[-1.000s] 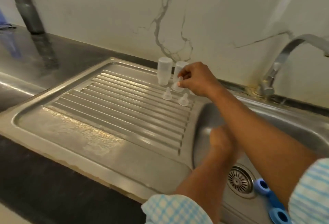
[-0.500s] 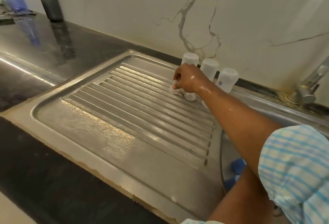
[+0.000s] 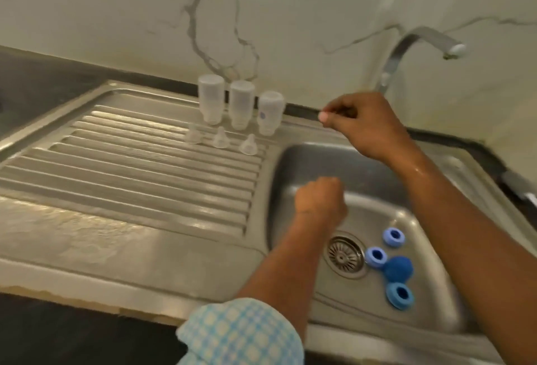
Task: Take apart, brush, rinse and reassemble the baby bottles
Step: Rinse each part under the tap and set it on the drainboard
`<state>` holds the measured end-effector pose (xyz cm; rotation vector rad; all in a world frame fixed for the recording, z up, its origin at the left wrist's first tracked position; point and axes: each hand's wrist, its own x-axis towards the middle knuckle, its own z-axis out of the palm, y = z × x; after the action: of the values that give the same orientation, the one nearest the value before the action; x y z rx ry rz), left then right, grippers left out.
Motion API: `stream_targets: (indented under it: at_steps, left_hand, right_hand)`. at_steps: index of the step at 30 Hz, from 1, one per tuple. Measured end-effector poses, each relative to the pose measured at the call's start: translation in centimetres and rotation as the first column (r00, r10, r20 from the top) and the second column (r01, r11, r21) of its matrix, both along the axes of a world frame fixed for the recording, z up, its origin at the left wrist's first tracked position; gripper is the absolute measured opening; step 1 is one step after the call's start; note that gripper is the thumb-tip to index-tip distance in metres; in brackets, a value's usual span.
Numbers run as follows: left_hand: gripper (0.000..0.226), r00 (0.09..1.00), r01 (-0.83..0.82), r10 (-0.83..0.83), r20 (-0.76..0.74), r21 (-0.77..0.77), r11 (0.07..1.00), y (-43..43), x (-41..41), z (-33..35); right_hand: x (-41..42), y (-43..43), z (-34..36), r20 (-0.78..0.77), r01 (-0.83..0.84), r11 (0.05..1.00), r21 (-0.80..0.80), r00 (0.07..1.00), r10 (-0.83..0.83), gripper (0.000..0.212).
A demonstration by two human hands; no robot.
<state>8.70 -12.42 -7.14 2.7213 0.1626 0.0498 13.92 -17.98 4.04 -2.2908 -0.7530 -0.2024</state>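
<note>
Drainboard (image 3: 145, 176): three bottles (image 3: 241, 104) stand upside down in a row at its back edge. Three teats (image 3: 220, 138) sit just in front of them, each apart from its neighbour. Half a second ago my right hand was down on the teats. It has since lifted off and moved right, and all three now stand untouched. The ribbed run in front of the teats lies open to the front lip.

My left hand (image 3: 319, 199) is over the basin (image 3: 290, 167), near its left wall, fingers curled under in a fist. I cannot tell whether the palm holds anything.

My right hand (image 3: 363, 123) hangs over the sink's back rim, well apart from the bottles. Its fingers are curled and the thumb tip meets the forefinger, with nothing visible between them.

Basin floor, right of the drain (image 3: 345, 255): three blue rings (image 3: 376, 255) and one blue cap (image 3: 398, 269) lie close together. The tap (image 3: 418, 42) arches above, to the right of my right hand.
</note>
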Motion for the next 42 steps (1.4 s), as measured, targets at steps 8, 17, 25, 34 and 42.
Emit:
stream_targets:
  at_steps: [8,17,25,34,42]
  left_hand:
    - [0.025,0.995,-0.100,0.099,0.031,0.030,0.995,1.3,0.4,-0.6]
    - [0.025,0.993,-0.113,0.111,0.034,0.077,0.991,1.3,0.7,-1.2]
    - [0.028,0.995,-0.096,0.092,0.045,0.103,0.990,1.1,0.7,-0.9]
    - [0.027,0.995,-0.082,0.075,0.067,0.104,0.991,0.2,1.1,-1.2]
    - [0.056,0.998,-0.042,0.052,0.029,-0.278,0.960,-2.3,6.1,-2.2]
  right_hand:
    - [1.6,-11.9,-9.0,-0.270,0.121,0.953,-0.278,0.942,-0.199,0.025]
    - [3.2,-11.5,-17.6,-0.338,-0.161,0.517,-0.841,0.902,-0.270,0.033]
    - [1.9,-10.9,-18.8,-0.248,-0.181,0.368,-0.912,0.958,-0.142,0.021]
    - [7.4,-12.7,-14.8,-0.462,0.317,0.947,0.050,0.848,-0.259,0.037]
    - [9.7,-11.2,-13.3,-0.457,0.402,0.870,0.286,0.855,-0.245,0.036]
